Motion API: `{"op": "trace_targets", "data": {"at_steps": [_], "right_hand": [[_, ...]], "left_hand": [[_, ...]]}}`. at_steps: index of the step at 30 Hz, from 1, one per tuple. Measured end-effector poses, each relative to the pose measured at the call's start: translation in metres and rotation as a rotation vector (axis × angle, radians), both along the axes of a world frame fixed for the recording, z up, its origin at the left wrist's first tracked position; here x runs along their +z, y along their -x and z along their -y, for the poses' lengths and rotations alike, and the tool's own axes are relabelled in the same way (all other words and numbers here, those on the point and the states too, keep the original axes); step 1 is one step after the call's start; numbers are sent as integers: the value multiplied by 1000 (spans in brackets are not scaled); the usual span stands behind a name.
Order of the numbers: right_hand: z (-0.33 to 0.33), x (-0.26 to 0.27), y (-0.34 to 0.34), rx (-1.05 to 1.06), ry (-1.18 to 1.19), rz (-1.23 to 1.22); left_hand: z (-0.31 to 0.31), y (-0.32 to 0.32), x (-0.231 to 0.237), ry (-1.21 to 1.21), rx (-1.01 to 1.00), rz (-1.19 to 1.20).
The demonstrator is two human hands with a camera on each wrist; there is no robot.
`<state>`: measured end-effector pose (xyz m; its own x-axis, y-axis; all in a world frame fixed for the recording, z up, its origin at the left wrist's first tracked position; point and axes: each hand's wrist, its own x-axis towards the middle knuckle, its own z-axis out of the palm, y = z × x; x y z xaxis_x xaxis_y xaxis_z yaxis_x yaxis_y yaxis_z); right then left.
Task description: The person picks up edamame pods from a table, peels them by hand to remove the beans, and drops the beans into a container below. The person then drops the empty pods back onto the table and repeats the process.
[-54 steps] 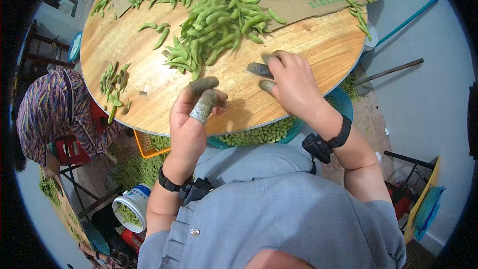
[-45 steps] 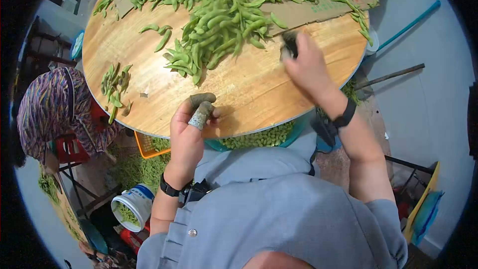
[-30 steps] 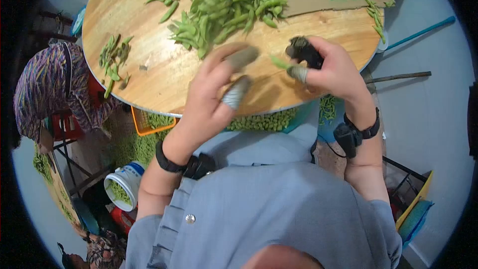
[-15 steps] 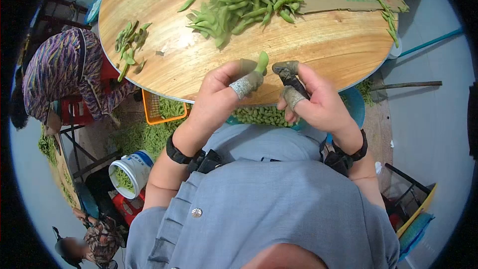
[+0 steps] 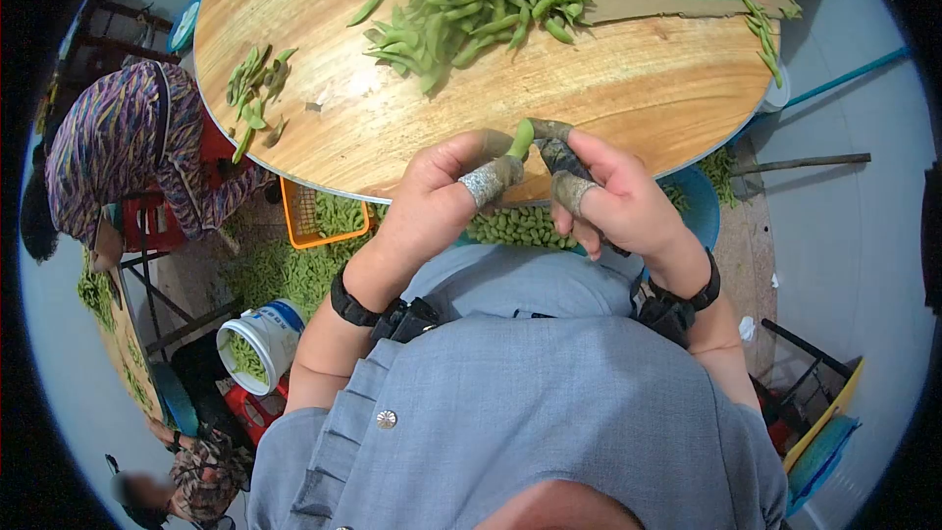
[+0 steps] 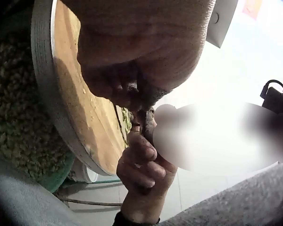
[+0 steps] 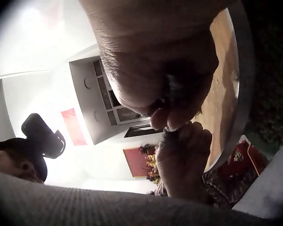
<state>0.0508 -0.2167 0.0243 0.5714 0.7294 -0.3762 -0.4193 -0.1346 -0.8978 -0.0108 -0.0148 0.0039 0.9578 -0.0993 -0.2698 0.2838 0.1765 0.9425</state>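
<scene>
In the head view the left hand (image 5: 439,186) pinches a green pod (image 5: 521,138) between thumb and forefinger, its tip pointing up. Close at its right, the right hand (image 5: 618,186) has thumb and fingers curled together near the pod's side; whether it holds anything is hidden. Worn coverings wrap the thumbs and forefingers of both hands. Both are at the near edge of a round wooden table (image 5: 324,152), and a heap of pods (image 5: 481,0) lies beyond them. The left wrist view has the right hand (image 6: 144,174) meeting the left hand (image 6: 141,47).
Below the table edge is a teal basin (image 5: 695,206) with shelled beans (image 5: 520,227). An orange basket (image 5: 299,216) and a white bucket (image 5: 257,345) stand left. Cardboard (image 5: 657,0) lies at the table's far right. A person in a patterned top (image 5: 108,147) sits at left.
The hands have come together from apart. The left hand has taken hold of the pod, which was at the right hand a second ago. The view has shifted over the table.
</scene>
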Motion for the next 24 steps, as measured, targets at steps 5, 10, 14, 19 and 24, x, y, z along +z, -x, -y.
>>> {"op": "trace_targets", "data": {"at_steps": [5,10,14,19,24], "right_hand": [[-3,-2,-2,9,33,-5],[-5,-13,-1,0,-39,-255],[2,-4,2,44,-160,-488],[-3,3,8,37,34,-205],[-11,1,17,3,50,-35]], "left_hand": [[-3,2,-4,-602,-67,338],[-5,6,-13,-372,-41,240],[-22,8,-26,597,-184,-147],[-4,7,-2,-373,-112,166],[3,6,-10,-1346,-46,779]]}}
